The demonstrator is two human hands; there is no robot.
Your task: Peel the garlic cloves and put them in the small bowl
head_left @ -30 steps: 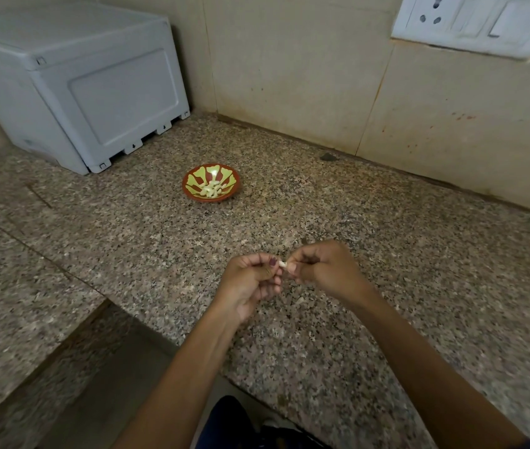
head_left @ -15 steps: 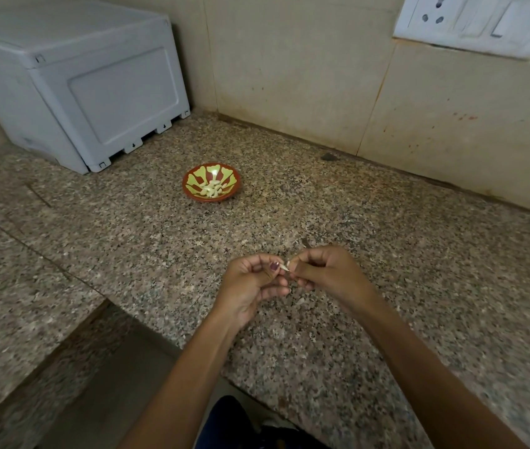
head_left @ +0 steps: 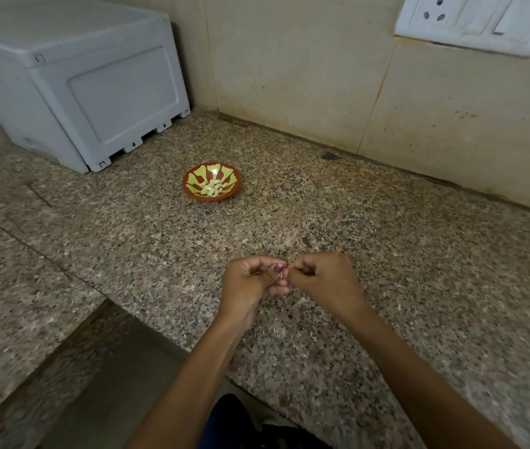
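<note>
Both grips are pinched tight on one tiny garlic clove (head_left: 284, 276) from what I see, left hand (head_left: 252, 283) and right hand (head_left: 323, 280) curled knuckle to knuckle just above the near counter (head_left: 419, 254). Small bowl (head_left: 212, 181) of peeled cloves (head_left: 211, 188) sits farther back.

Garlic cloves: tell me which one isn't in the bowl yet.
The pale garlic clove pinched between the left hand and right hand; the other cloves lie in the red-and-yellow bowl.
</note>
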